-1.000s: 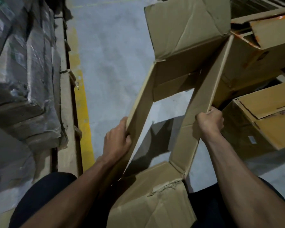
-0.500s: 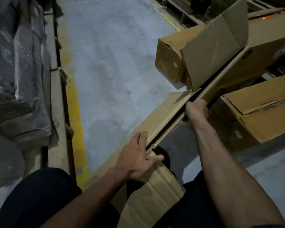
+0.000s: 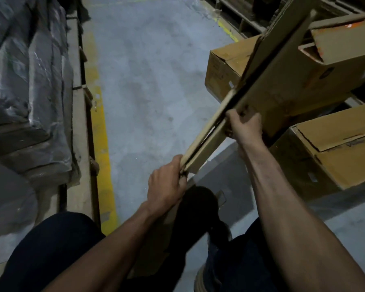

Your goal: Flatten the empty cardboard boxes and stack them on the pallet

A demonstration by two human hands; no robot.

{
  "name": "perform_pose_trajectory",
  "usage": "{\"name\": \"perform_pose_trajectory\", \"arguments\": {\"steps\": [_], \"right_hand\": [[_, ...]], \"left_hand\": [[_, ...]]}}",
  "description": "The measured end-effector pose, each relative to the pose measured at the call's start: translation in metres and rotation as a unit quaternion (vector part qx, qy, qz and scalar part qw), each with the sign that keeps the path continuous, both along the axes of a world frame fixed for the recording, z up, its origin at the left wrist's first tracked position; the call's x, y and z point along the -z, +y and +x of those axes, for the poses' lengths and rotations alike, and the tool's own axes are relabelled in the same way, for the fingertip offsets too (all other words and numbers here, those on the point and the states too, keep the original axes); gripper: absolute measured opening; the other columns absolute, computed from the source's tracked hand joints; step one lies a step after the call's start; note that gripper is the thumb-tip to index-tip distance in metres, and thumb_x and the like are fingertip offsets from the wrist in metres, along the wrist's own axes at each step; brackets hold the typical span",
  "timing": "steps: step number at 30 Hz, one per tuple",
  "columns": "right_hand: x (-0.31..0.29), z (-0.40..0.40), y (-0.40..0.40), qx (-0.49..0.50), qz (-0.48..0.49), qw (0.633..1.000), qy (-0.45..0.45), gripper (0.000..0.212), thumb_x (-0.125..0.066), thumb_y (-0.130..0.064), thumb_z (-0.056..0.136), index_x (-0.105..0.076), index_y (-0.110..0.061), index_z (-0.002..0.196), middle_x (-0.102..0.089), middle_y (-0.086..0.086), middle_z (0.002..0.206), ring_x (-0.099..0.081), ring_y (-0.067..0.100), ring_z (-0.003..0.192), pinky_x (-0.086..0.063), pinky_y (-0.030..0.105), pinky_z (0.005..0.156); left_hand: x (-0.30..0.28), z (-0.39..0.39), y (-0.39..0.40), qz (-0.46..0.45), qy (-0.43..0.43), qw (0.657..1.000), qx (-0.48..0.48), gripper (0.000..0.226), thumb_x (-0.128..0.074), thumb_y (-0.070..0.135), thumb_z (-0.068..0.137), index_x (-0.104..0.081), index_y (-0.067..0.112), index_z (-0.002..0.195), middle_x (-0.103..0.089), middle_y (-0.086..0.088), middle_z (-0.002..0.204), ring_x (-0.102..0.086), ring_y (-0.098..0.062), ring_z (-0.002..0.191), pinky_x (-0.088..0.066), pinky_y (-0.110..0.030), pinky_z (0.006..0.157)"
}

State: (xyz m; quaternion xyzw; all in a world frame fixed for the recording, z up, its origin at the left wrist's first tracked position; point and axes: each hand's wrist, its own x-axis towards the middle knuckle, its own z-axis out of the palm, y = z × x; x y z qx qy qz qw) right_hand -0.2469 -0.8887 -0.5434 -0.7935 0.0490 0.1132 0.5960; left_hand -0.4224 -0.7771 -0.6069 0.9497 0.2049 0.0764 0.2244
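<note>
Flattened box (image 3: 268, 81) — long axis slanting up-right — gripped by both hands.

Both bare forearms reach forward from the bottom of the view. The left hand (image 3: 167, 182) curls its fingers round the near edge of a flattened brown cardboard box (image 3: 261, 85). The right hand (image 3: 244, 126) grips the same edge farther up, fingers wrapped over it.

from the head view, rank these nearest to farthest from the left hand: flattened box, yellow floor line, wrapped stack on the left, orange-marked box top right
1. Flattened box: gripped at its near end by the left hand.
2. Yellow floor line: on the floor, just to its left.
3. Wrapped stack: beyond the line, far left.
4. Orange-marked box: upper right, past the right hand.
</note>
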Motion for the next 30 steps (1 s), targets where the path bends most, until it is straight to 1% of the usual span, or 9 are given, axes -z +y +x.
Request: {"name": "perform_pose_trajectory", "arguments": {"steps": [3,7,10,13,17,21,24,28,30], "right_hand": [[-0.002,-0.009,0.018,-0.115,-0.102,0.986,-0.058,0.065,-0.057,-0.053,0.081,-0.049,-0.022,0.137,-0.06,0.006,0.133,-0.055,0.034,0.124,-0.042,0.054,0.107],[0.011,-0.034,0.023,-0.236,-0.126,0.957,-0.11,0.072,-0.051,-0.03,0.102,-0.01,-0.02,0.161,-0.013,-0.001,0.168,-0.015,0.018,0.153,-0.015,0.041,0.125],[0.03,-0.04,0.01,-0.219,-0.159,0.951,-0.149,0.067,-0.046,-0.031,0.103,-0.013,-0.024,0.161,-0.016,-0.002,0.167,-0.016,0.017,0.152,-0.022,0.042,0.123],[0.041,-0.04,-0.005,-0.193,-0.164,0.967,-0.022,0.064,-0.04,-0.04,0.106,-0.009,-0.026,0.161,-0.013,-0.003,0.167,-0.016,0.021,0.153,-0.021,0.046,0.123],[0.05,-0.027,-0.018,-0.134,-0.148,0.97,0.135,0.065,-0.051,-0.037,0.102,-0.027,-0.01,0.156,-0.032,0.011,0.16,-0.035,0.031,0.144,-0.032,0.04,0.114],[0.065,-0.022,-0.035,-0.052,-0.086,0.975,0.198,0.034,-0.053,-0.029,0.101,-0.051,0.004,0.109,-0.052,0.017,0.118,-0.049,0.033,0.115,-0.041,0.029,0.099],[0.078,-0.026,-0.04,0.011,-0.04,0.976,0.215,0.102,-0.064,-0.058,0.065,-0.034,-0.007,0.149,-0.033,0.021,0.153,-0.033,0.038,0.141,-0.032,0.051,0.116],[0.081,-0.027,-0.035,0.18,0.121,0.937,0.274,0.065,-0.066,-0.013,0.089,-0.04,-0.006,0.149,-0.056,0.013,0.123,-0.061,0.028,0.095,-0.054,0.026,0.055],[0.079,-0.032,-0.029,0.194,0.241,0.904,0.296,0.048,-0.073,-0.007,0.085,-0.058,-0.001,0.13,-0.071,0.016,0.105,-0.069,0.031,0.084,-0.057,0.032,0.05]], "left_hand": [[-0.006,0.009,0.022,-0.086,-0.066,0.992,-0.067,0.017,-0.061,0.024,0.086,-0.058,0.012,0.098,-0.065,-0.014,0.083,-0.06,-0.041,0.084,-0.036,-0.039,0.064],[-0.007,0.027,0.043,-0.252,-0.064,0.948,-0.184,0.014,-0.069,0.023,0.076,-0.057,0.015,0.077,-0.063,-0.003,0.071,-0.062,-0.032,0.078,-0.045,-0.037,0.065],[-0.011,0.044,0.056,-0.35,-0.106,0.899,-0.241,0.014,-0.07,0.022,0.067,-0.062,0.012,0.071,-0.062,0.001,0.063,-0.065,-0.023,0.066,-0.05,-0.03,0.057],[-0.019,0.066,0.069,-0.434,-0.149,0.844,-0.278,0.009,-0.069,0.004,0.076,-0.061,0.004,0.076,-0.054,-0.002,0.058,-0.053,-0.008,0.043,-0.036,-0.016,0.038],[-0.028,0.088,0.092,-0.491,-0.195,0.787,-0.319,0.022,-0.074,0.011,0.063,-0.061,0.001,0.078,-0.059,-0.011,0.066,-0.056,-0.02,0.055,-0.042,-0.021,0.045],[-0.033,0.101,0.109,-0.521,-0.204,0.753,-0.346,0.019,-0.072,0.002,0.079,-0.053,0.002,0.075,-0.054,-0.01,0.066,-0.051,-0.011,0.044,-0.038,-0.017,0.037],[-0.031,0.111,0.124,-0.55,-0.232,0.715,-0.364,0.025,-0.075,0.0,0.075,-0.063,-0.005,0.096,-0.062,-0.014,0.077,-0.057,-0.017,0.051,-0.045,-0.02,0.041],[-0.027,0.12,0.137,-0.598,-0.247,0.675,-0.353,0.037,-0.077,0.0,0.074,-0.065,-0.009,0.108,-0.068,-0.012,0.076,-0.064,-0.018,0.055,-0.055,-0.028,0.051],[-0.023,0.123,0.142,-0.62,-0.24,0.668,-0.333,0.04,-0.08,0.003,0.075,-0.066,-0.007,0.111,-0.072,-0.012,0.078,-0.069,-0.019,0.059,-0.059,-0.033,0.057]]}}
